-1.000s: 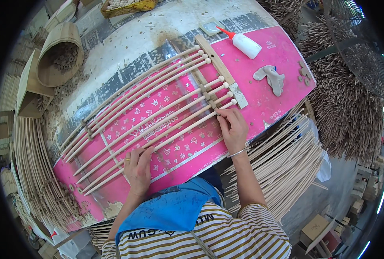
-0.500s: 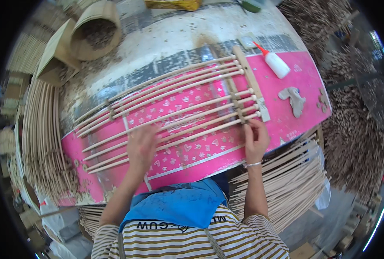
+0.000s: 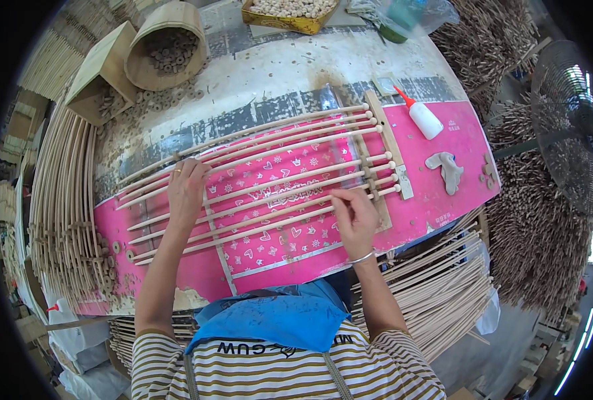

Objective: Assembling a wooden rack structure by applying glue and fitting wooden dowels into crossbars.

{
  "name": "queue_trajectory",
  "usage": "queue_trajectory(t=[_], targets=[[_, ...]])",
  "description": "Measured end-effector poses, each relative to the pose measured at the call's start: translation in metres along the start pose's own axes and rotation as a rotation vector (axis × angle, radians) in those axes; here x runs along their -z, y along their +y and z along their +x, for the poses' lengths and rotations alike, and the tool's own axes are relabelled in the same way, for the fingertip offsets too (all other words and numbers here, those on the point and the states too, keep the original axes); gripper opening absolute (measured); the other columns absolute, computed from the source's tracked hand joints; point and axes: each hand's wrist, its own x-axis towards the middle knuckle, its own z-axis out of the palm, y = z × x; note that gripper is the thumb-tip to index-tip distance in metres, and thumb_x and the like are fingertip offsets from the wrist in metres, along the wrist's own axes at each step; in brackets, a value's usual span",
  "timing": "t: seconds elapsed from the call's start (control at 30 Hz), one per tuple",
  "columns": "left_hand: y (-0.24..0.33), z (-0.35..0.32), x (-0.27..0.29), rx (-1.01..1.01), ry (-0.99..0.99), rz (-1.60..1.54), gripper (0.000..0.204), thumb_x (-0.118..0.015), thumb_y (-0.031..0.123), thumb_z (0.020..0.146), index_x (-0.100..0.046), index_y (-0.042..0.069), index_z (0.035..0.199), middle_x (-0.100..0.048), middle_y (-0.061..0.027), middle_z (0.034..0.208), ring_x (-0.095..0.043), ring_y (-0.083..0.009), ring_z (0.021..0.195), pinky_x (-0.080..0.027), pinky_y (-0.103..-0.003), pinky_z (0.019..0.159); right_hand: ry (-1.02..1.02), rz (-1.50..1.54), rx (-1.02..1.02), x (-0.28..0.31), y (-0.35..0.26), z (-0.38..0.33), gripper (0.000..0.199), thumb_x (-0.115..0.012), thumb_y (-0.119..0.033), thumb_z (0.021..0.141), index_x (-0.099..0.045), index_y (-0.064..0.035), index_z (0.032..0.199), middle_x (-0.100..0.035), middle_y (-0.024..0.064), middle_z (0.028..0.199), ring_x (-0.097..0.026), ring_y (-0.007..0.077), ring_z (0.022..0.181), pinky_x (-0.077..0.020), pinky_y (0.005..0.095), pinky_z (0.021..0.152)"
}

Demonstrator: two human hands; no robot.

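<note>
Several long thin wooden rods (image 3: 280, 181) lie side by side on a pink patterned mat, each with a small round bead at its right end. Those ends rest by a slotted wooden strip (image 3: 388, 143). My left hand (image 3: 186, 190), a ring on one finger, is over the left part of the farther rods, its fingers bent together and hiding what they grip. A small wooden ring (image 3: 176, 157) shows at its fingertips. My right hand (image 3: 358, 219) has thumb and fingers pinched at the nearer rods, left of small brown rings (image 3: 371, 179) near the beads; anything between the fingertips is hidden.
Right of the strip lie a white glue bottle (image 3: 424, 119) with a red tip and a crumpled pale glove (image 3: 448, 172). A wooden tub (image 3: 196, 57) and a box (image 3: 86, 90) hold rings at far left. Rod bundles (image 3: 63, 213) flank the table; a fan (image 3: 566, 110) stands right.
My left hand has moved away from me and left to the farther rods. My right hand has shifted left from the bead ends along the nearer rods. The view has tilted slightly.
</note>
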Motion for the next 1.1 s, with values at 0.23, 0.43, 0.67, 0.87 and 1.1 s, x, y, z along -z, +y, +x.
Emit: queue_trajectory(t=[0.23, 0.43, 0.67, 0.87, 1.1], targets=[[0.037, -0.023, 0.075, -0.095, 0.032, 0.091, 0.019, -0.067, 0.007, 0.086, -0.072, 0.009, 0.104, -0.063, -0.0053, 0.103, -0.061, -0.0262, 0.097, -0.048, -0.040, 0.085, -0.280, 0.939, -0.685, -0.072, -0.027, 0.027, 0.039, -0.064, -0.029, 0.107, -0.059, -0.0030, 0.136, -0.067, -0.0003, 0.085, -0.058, 0.0040, 0.068, -0.0424, 0.0197, 0.057], [0.023, -0.046, 0.125, 0.030, 0.025, 0.088, 0.051, -0.080, 0.011, 0.081, -0.068, 0.010, 0.130, -0.063, -0.0094, 0.127, -0.060, -0.0324, 0.116, -0.045, -0.047, 0.099, -0.156, 0.997, -0.659, -0.071, -0.033, 0.039, 0.025, -0.061, -0.029, 0.109, -0.069, -0.0056, 0.114, -0.066, -0.0005, 0.082, -0.060, 0.0058, 0.069, -0.0471, 0.0212, 0.059], [0.001, -0.068, 0.113, 0.083, -0.099, -0.281, 0.018, -0.071, 0.009, 0.091, -0.073, 0.003, 0.108, -0.067, -0.0132, 0.089, -0.064, -0.0335, 0.083, -0.049, -0.044, 0.075, -0.214, 0.939, -0.670, -0.072, -0.036, 0.033, 0.025, -0.062, -0.029, 0.109, -0.070, -0.0055, 0.113, -0.068, -0.0010, 0.082, -0.060, 0.0047, 0.068, -0.0475, 0.0201, 0.059], [0.073, -0.031, 0.071, 0.000, -0.161, -0.372, 0.033, -0.072, 0.010, 0.092, -0.069, 0.007, 0.125, -0.071, -0.0130, 0.094, -0.069, -0.0335, 0.087, -0.054, -0.044, 0.076, -0.381, 1.012, -0.687, -0.122, -0.069, -0.004, 0.022, -0.061, -0.025, 0.109, -0.069, -0.0057, 0.117, -0.064, -0.0012, 0.080, -0.059, 0.0058, 0.068, -0.0490, 0.0207, 0.059], [0.086, -0.028, 0.064, 0.076, -0.084, -0.523, 0.055, -0.071, 0.006, 0.094, -0.059, 0.011, 0.148, -0.073, -0.0128, 0.096, -0.071, -0.0308, 0.088, -0.055, -0.042, 0.077, -0.545, 0.934, -0.674, -0.106, -0.056, 0.001, 0.032, -0.073, -0.012, 0.100, -0.069, -0.0047, 0.131, -0.072, -0.0003, 0.096, -0.065, 0.0052, 0.078, -0.0538, 0.0207, 0.066]])
